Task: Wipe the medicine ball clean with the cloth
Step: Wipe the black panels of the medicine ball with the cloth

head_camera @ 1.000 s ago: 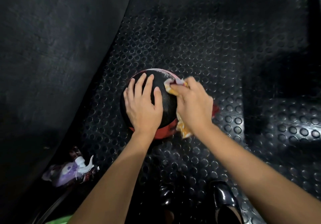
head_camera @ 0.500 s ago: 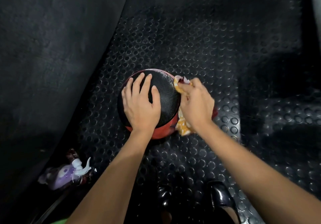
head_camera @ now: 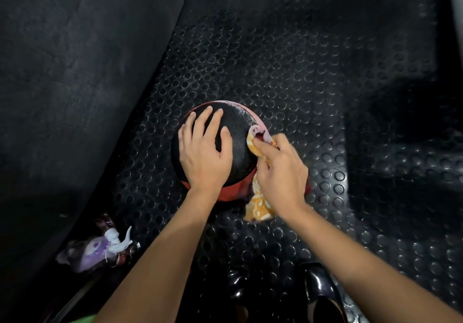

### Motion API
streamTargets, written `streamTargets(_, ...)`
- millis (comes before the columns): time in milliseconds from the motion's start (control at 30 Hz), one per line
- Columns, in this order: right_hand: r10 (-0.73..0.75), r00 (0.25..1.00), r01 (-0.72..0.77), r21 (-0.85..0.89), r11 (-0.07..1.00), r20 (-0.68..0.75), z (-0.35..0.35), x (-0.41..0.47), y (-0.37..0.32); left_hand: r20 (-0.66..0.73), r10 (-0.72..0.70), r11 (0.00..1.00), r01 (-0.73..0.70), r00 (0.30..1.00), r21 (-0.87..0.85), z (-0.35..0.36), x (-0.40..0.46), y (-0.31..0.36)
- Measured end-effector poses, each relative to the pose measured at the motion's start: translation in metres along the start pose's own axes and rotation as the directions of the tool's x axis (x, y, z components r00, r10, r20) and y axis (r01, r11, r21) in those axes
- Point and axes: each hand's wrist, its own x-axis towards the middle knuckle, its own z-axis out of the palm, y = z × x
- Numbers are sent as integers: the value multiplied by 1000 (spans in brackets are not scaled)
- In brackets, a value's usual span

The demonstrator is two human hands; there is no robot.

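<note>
The floor (head_camera: 288, 71) is black rubber covered in raised round studs, dimly lit, and a plain dark mat or wall (head_camera: 75, 71) rises along the side from 7 to 11 o'clock. There is one ball, one cloth, two hands, two glossy black shoes (head_camera: 323, 295) at 6 o'clock, and one purple-and-white bundle (head_camera: 100, 250) at 8 o'clock, too blurred to identify. The medicine ball (head_camera: 238, 132) sits on the floor near the centre of the view; its top is black and pebbled, with a red band around the lower part and a pale pinkish edge at 1 o'clock. The left hand (head_camera: 204, 152) lies flat on top of the ball, fingers spread and straight. The right hand (head_camera: 280, 172) presses the orange-and-white cloth (head_camera: 258, 204) against the ball's 3 o'clock side, fingers curled over the fabric, whose tail hangs down towards 5 o'clock.
</note>
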Motion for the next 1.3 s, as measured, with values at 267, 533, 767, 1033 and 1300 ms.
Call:
streamTargets(267, 63, 997, -63, 5, 998, 32, -3, 18, -2, 0, 38, 999, -38, 999, 15, 2, -3, 2)
streamTargets(533, 128, 991, -127, -23, 992, 49, 1, 38, 4, -8, 36, 999, -36, 999, 13, 2, -6, 1)
streamTargets(767, 74, 997, -74, -2, 997, 39, 2, 33, 3, 6, 43, 999, -43, 999, 11, 0, -7, 0)
streamTargets(1033, -55, 997, 56, -7, 998, 52, -5, 15, -8, 9, 73, 997, -73, 997, 17, 0, -4, -1)
streamTargets(1300, 111, 989, -107, -41, 993, 94, -4, 41, -1, 14, 83, 996, -83, 996, 17, -1, -6, 4)
